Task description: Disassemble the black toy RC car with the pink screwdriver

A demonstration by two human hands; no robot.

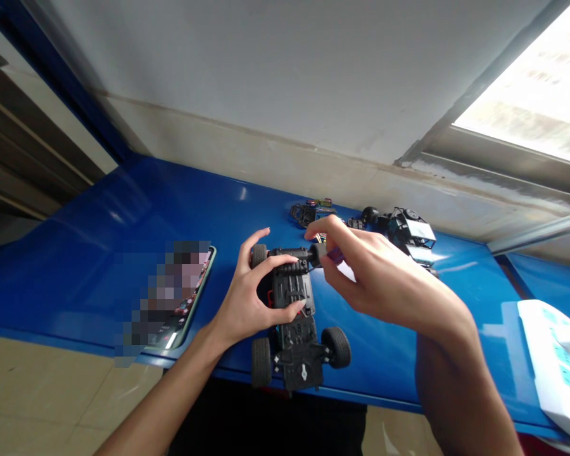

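Observation:
A black toy car chassis (295, 329) with four rubber wheels lies on the blue table (95, 253), its near end over the front edge. My left hand (251, 297) grips the chassis round its middle, thumb and fingers wrapped on it. My right hand (365, 269) reaches over from the right and pinches the far right wheel (317, 253) between fingertips.
A phone (185, 304) lies flat to the left of the car. Other toy car parts and a car body (408, 234) sit at the back by the wall. A white device (555, 367) rests at the right edge. A window is at the upper right.

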